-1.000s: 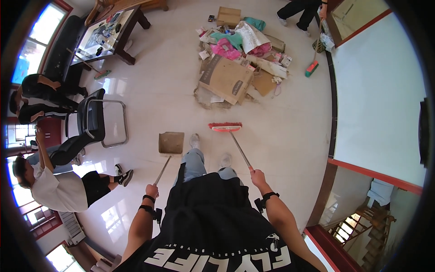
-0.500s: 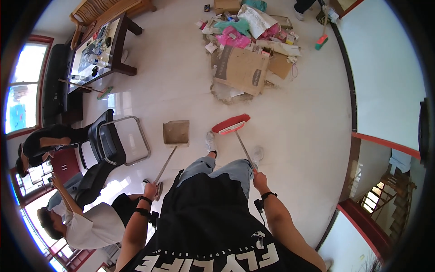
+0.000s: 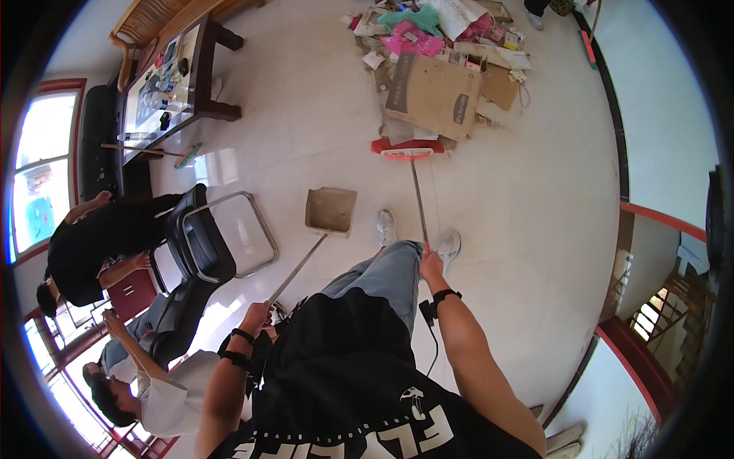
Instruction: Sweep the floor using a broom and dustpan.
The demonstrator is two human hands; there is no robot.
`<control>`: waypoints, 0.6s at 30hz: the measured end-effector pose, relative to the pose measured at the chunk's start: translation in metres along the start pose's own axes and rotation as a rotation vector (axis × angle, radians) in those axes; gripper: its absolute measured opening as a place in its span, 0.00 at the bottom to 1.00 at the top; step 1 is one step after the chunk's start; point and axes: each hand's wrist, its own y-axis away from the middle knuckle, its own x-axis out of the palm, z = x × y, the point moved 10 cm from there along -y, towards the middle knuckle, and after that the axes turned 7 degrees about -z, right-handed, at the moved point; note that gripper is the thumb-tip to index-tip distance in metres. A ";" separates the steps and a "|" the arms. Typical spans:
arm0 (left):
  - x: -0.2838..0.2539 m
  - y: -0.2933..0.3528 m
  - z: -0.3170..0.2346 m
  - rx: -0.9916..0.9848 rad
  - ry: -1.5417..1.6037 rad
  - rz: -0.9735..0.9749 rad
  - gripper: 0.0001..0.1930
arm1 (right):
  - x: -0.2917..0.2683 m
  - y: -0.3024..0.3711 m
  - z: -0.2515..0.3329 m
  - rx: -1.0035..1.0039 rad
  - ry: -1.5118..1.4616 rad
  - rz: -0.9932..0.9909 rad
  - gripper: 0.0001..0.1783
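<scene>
My right hand (image 3: 432, 264) is closed round the handle of a broom (image 3: 409, 153) with a red head. The broom's bristles touch the near edge of a rubbish heap, beside a flattened cardboard box (image 3: 432, 96). In my left hand (image 3: 257, 315) is the long handle of a dustpan (image 3: 330, 210), whose square brownish scoop rests on the floor left of my feet. Only a thin dirty film shows inside the scoop. Pink and green plastic bags (image 3: 413, 38), white sacks and paper scraps make up the heap behind the box.
On the left stand a low glass-topped table (image 3: 200, 84) with bottles, a wooden bench (image 3: 145, 30) and a black chair (image 3: 210, 237). Two people (image 3: 172, 398) are beside the chair. Another broom (image 3: 587, 50) and a person's foot are at the far right. A wall runs along the right.
The red broom has moved forward from near my feet to the heap's near edge. The dustpan has shifted slightly right and forward, and my view has turned a little.
</scene>
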 end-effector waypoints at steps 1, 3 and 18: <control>0.003 -0.002 0.001 -0.001 0.000 0.013 0.16 | 0.004 -0.003 -0.003 0.023 0.063 0.035 0.26; -0.011 -0.006 0.006 -0.015 0.002 -0.013 0.16 | 0.007 0.008 0.003 0.049 0.130 0.068 0.22; -0.053 -0.062 0.078 -0.030 0.043 0.065 0.17 | -0.037 0.151 -0.031 0.190 0.173 0.022 0.21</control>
